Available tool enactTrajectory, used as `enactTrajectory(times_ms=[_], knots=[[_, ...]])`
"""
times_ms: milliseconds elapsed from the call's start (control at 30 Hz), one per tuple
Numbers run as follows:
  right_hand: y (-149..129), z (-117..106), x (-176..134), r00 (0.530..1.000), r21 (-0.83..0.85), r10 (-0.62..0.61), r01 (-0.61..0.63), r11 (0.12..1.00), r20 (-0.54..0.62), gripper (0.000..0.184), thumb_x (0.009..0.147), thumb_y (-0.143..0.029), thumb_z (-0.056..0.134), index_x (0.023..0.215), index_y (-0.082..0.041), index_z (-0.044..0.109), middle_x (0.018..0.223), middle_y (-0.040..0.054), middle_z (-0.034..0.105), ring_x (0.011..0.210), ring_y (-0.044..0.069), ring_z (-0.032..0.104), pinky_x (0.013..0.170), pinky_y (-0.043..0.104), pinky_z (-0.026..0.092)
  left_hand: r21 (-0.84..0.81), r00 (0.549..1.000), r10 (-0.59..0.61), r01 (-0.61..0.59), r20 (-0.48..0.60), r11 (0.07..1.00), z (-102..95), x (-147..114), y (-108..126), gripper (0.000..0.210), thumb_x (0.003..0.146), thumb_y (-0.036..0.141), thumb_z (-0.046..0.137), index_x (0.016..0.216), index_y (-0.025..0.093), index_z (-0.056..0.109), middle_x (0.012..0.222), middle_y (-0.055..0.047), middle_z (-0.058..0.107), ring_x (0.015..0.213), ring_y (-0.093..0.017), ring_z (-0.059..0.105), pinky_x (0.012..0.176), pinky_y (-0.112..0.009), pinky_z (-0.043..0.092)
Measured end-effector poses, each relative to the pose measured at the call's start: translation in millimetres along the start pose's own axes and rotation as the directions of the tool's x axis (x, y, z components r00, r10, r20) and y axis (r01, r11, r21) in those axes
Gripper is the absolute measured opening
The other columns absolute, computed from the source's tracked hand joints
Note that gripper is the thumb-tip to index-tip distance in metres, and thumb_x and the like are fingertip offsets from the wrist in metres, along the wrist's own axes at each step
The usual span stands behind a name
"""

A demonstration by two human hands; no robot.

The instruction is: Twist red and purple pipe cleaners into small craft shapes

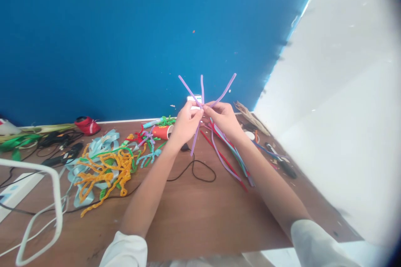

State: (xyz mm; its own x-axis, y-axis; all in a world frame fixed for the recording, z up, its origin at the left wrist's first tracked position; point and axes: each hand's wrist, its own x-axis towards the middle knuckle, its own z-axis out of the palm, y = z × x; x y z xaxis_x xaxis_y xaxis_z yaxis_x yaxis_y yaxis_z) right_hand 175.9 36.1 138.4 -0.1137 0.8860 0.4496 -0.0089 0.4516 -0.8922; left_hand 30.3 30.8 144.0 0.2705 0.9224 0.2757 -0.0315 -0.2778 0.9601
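Observation:
Purple pipe cleaners (223, 92) are pinched where they meet, between the fingertips of both hands, held up above the table. Three fuzzy ends fan upward and one points down below my fingers. My left hand (188, 121) grips the joint from the left with thumb and forefinger. From the other side my right hand (224, 117) is closed on the same joint, its thumb against the purple stems. How the stems are joined is hidden by my fingertips. Under my right forearm lies a bundle of red, purple and light blue pipe cleaners (230, 164).
A tangle of orange pipe cleaners (108, 167) and pale blue ribbon (105, 144) covers the left of the brown table (200, 221). A red paper cup (161, 132) lies behind. Black cable (203, 180) loops mid-table. A white tubular frame (56, 200) stands nearest left. Blue wall rises behind.

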Motion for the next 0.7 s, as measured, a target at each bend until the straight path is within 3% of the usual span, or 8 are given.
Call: enactTrajectory(times_ms=[133,267,433,700], knots=[[0.0,1.1,-0.9,0.997,-0.034,-0.056,0.055,0.998,-0.045,0.022,0.081,-0.037,0.067,0.085,-0.016,0.072,0.083,0.0045,0.069,0.080,0.018,0.062,0.076,0.031,0.050,-0.014,1.000,0.004,-0.004,0.004,1.000,0.5,-0.3,-1.4,0.020,0.088,0.032,0.059,0.094,0.020,0.046,0.078,0.000,0.069,0.066,-0.013,0.069,0.061,-0.024,0.056],[0.2,1.7,-1.4,0.994,-0.008,-0.060,0.059,0.998,-0.090,0.017,0.080,-0.033,0.066,0.088,-0.018,0.070,0.085,0.0034,0.068,0.076,0.017,0.061,0.069,0.029,0.050,-0.086,0.999,-0.022,0.025,0.042,0.996,2.5,0.1,-0.9,0.019,0.089,0.030,0.059,0.096,0.019,0.046,0.073,0.001,0.067,0.062,-0.013,0.069,0.059,-0.023,0.055],[1.0,1.0,0.3,0.999,0.042,-0.029,0.031,0.999,-0.043,0.016,0.078,-0.031,0.067,0.087,-0.018,0.068,0.078,0.0015,0.065,0.067,0.014,0.056,0.061,0.026,0.047,-0.114,0.997,-0.032,0.041,0.076,0.993,3.4,-0.2,2.7,0.018,0.090,0.030,0.058,0.093,0.018,0.045,0.071,0.000,0.067,0.059,-0.012,0.067,0.057,-0.022,0.053],[1.5,0.6,1.2,0.996,0.265,0.034,-0.056,0.963,0.088,0.035,0.077,-0.043,0.074,0.100,-0.019,0.063,0.067,-0.0029,0.059,0.057,0.012,0.054,0.058,0.028,0.046,-0.071,0.999,0.014,-0.011,0.051,0.997,1.6,-1.8,6.0,0.008,0.092,0.024,0.052,0.092,0.016,0.053,0.066,0.001,0.063,0.052,-0.006,0.058,0.051,-0.016,0.045]])
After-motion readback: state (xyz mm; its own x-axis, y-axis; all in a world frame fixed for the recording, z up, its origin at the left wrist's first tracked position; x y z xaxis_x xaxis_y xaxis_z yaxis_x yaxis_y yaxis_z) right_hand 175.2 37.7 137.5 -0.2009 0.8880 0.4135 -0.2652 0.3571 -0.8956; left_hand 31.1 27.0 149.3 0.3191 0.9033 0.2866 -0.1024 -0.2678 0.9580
